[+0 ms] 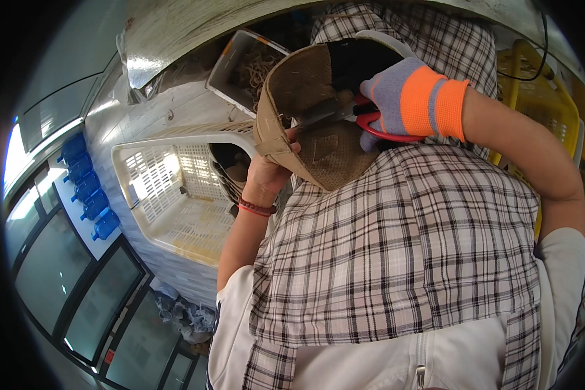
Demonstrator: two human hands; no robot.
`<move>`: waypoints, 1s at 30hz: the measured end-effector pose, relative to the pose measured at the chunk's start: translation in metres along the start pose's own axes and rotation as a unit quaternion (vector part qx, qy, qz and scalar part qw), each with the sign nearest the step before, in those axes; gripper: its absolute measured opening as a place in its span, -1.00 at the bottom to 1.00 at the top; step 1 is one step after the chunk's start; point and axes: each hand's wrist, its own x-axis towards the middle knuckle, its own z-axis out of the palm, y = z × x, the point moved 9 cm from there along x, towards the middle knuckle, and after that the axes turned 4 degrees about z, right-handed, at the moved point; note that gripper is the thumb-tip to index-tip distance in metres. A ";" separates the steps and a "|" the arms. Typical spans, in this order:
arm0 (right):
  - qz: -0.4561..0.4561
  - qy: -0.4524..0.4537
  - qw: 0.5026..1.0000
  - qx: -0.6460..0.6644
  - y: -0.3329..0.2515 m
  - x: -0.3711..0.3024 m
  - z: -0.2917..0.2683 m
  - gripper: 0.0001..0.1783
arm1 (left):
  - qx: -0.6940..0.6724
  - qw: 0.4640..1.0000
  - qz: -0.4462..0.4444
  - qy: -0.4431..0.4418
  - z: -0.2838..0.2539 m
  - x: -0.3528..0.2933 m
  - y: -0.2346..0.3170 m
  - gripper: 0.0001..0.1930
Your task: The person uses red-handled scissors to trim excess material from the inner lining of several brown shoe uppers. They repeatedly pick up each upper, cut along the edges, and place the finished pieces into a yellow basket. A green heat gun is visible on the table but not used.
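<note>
A hollow, hat-shaped piece of brown and black fabric (291, 81) is held up in front of my lap, its inside facing me. My bare left hand (270, 174) pinches its left rim, thumb on the inner side. In a grey and orange knit glove, my right hand (396, 97) grips a pair of scissors (372, 122) by the red handles. Their blades point left across the inside of the fabric piece; whether they touch it I cannot tell. A small stitched square shows on the brown lining below the blades.
On my left stands a white plastic basket (131, 188) with some dark and brown pieces inside. Beyond it, a box (218, 79) holds tangled tan strips. Yellow baskets (569, 110) are at my right. A table edge (175, 53) runs overhead. Blue water jugs (84, 187) line the far left.
</note>
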 end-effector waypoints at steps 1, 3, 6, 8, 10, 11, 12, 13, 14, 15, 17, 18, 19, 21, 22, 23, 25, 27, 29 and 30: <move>0.001 -0.012 1.000 0.003 -0.002 0.000 -0.001 -0.09 | -0.005 1.000 -0.001 -0.003 0.000 0.000 0.000 -0.68; 0.001 -0.020 1.000 0.005 -0.002 0.000 -0.001 -0.10 | -0.009 1.000 -0.001 -0.004 -0.002 0.001 -0.001 -0.68; 0.003 -0.018 1.000 -0.012 -0.001 0.001 0.000 -0.13 | -0.001 1.000 -0.002 -0.009 -0.004 0.003 -0.002 -0.67; 0.013 -0.027 0.999 -0.039 0.001 0.002 0.001 -0.16 | 0.007 1.000 -0.001 -0.012 -0.003 0.003 -0.001 -0.67; 0.016 -0.023 0.999 -0.025 0.007 0.001 -0.001 -0.23 | 0.013 1.000 0.001 -0.016 -0.001 0.002 0.000 -0.67; 0.018 -0.020 0.999 -0.018 0.012 0.000 -0.002 -0.25 | 0.016 0.999 0.007 -0.038 0.004 0.003 0.004 -0.67; -0.019 -0.029 0.999 -0.009 0.016 0.001 0.001 -0.23 | 0.019 0.998 0.013 -0.063 0.010 0.005 0.010 -0.67; -0.056 -0.038 0.998 0.001 0.026 0.006 0.004 -0.22 | 0.022 0.996 0.019 -0.087 0.015 0.007 0.014 -0.67; -0.091 -0.046 0.995 0.012 0.032 0.011 0.006 -0.20 | 0.025 0.993 0.061 -0.097 0.018 0.012 0.023 -0.66; -0.069 -0.117 0.987 0.083 0.043 0.017 0.016 -0.17 | 0.029 0.988 0.104 -0.106 0.022 0.018 0.030 -0.64; -0.026 -0.256 0.941 0.220 0.051 0.021 0.033 -0.10 | 0.095 0.969 0.203 -0.105 0.023 0.025 0.043 -0.63; -0.039 -0.284 0.931 0.226 0.048 0.021 0.031 -0.15 | 0.157 0.949 0.258 -0.094 0.020 0.028 0.048 -0.62; -0.051 -0.311 0.921 0.232 0.044 0.020 0.028 -0.19 | 0.210 0.930 0.290 -0.082 0.016 0.033 0.051 -0.62; -0.036 -0.344 0.906 0.244 0.033 0.018 0.018 -0.53 | 0.306 0.892 0.328 -0.051 0.015 0.044 0.057 -0.62; -0.051 -0.330 0.915 0.227 0.029 0.024 0.017 -0.36 | 0.302 0.894 0.327 -0.050 0.011 0.047 0.056 -0.62; -0.043 -0.326 0.918 0.223 0.028 0.026 0.015 -0.31 | 0.297 0.897 0.323 -0.051 0.017 0.047 0.059 -0.62; -0.026 -0.319 0.923 0.215 0.026 0.028 0.010 -0.22 | 0.230 0.920 0.308 -0.077 0.030 0.044 0.061 -0.62; -0.046 -0.312 0.924 0.216 0.020 0.031 0.005 -0.12 | 0.243 0.912 0.321 -0.083 0.026 0.043 0.063 -0.61; -0.025 -0.313 0.925 0.215 0.019 0.028 -0.001 -0.12 | 0.244 0.911 0.321 -0.082 0.023 0.043 0.063 -0.61; -0.017 -0.312 0.925 0.214 0.018 0.030 0.000 -0.12 | 0.220 0.922 0.308 -0.082 0.022 0.045 0.062 -0.61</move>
